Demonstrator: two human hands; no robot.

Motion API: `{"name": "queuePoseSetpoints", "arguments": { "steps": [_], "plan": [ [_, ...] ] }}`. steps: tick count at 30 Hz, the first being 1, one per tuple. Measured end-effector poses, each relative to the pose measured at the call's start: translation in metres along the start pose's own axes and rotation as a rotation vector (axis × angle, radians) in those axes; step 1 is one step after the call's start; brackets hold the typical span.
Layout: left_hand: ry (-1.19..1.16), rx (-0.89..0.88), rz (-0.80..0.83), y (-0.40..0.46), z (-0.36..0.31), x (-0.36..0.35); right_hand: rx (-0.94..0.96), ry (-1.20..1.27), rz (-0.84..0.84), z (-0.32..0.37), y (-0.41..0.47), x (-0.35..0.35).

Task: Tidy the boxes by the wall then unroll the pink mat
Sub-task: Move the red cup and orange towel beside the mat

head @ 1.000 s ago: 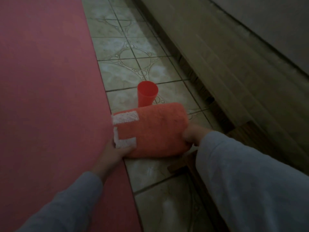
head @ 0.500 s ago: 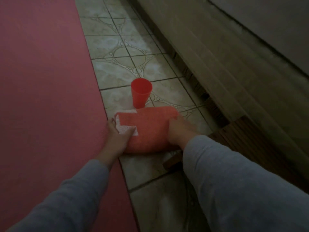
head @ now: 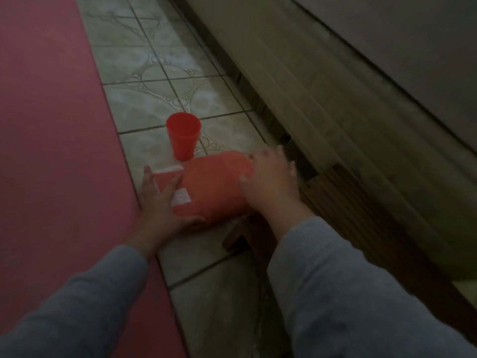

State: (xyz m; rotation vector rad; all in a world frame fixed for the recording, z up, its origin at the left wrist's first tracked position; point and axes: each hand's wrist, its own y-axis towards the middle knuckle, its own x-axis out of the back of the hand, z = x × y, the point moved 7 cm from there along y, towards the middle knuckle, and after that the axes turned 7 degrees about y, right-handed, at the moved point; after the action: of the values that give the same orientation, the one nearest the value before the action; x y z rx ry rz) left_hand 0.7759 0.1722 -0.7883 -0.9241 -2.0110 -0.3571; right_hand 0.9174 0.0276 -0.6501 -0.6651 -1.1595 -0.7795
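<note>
Left hand: fingers spread, pressed flat against the near left end of the orange roll.
Right hand: open palm cupping the roll's right end.
Pink mat: flat on the floor, just left of the left hand.
Red cup: upright, just beyond both hands, close behind the roll.

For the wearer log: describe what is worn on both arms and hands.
Both arms wear long, loose grey-blue knit sleeves, the left sleeve and right sleeve ending at the wrists. The left hand and right hand are bare: no gloves, rings or watch visible.
</note>
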Motion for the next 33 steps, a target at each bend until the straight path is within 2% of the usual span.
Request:
{"name": "queuePoseSetpoints", "arguments": {
  "steps": [3, 6, 8, 9, 11, 13, 16, 19, 28, 33],
  "plan": [
    [-0.018, 0.039, 0.075, 0.004, -0.014, 0.0, -0.148, 0.043, -0.146, -0.065, -0.027, 0.038],
    [0.037, 0.014, -0.055, -0.012, -0.043, 0.02, -0.38, 0.031, -0.061, -0.145, -0.067, 0.055],
    [-0.069, -0.151, -0.11, -0.035, -0.082, 0.03, -0.508, 0.023, -0.008, -0.192, -0.099, 0.061],
    [-0.095, -0.253, -0.075, -0.047, -0.104, 0.03, -0.562, 0.022, 0.003, -0.212, -0.116, 0.062],
    [-0.076, -0.44, 0.059, -0.067, -0.144, 0.023, -0.653, 0.016, 0.025, -0.242, -0.151, 0.06],
    [-0.036, -0.528, 0.189, -0.078, -0.173, 0.012, -0.728, 0.035, 0.055, -0.262, -0.181, 0.052],
    [0.055, -0.503, 0.32, -0.084, -0.19, -0.005, -0.793, 0.084, 0.055, -0.276, -0.212, 0.039],
    [0.151, -0.508, 0.31, -0.087, -0.189, -0.009, -0.777, 0.051, 0.008, -0.276, -0.219, 0.031],
    [0.11, -0.482, 0.37, -0.083, -0.175, -0.005, -0.789, -0.003, -0.038, -0.256, -0.229, 0.029],
    [0.118, -0.508, 0.337, -0.084, -0.163, -0.002, -0.828, 0.032, -0.013, -0.245, -0.235, 0.026]
  ]
}}
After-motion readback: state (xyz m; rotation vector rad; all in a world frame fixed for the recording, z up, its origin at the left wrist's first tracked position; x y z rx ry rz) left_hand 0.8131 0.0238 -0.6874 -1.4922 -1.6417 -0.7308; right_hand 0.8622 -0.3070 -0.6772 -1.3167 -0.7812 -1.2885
